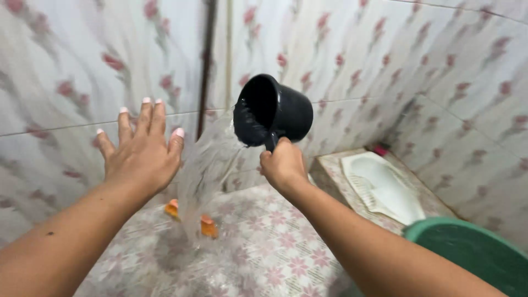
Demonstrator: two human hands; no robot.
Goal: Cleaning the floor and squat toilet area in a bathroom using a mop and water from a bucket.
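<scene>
Head view: your right hand grips the handle of a black dipper, tipped on its side just above the hand, mouth facing left. Water pours from it, falling between your hands onto the floral tiled floor. Your left hand is spread wide and empty, palm toward the wall. A green tub sits lower right of your right hand.

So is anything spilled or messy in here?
Water is pouring from the tipped black dipper in the right hand onto the flowered floor, which looks wet. It looks poured, not spilled. Two orange things lie on the floor behind the stream; what they are is unclear.
</scene>
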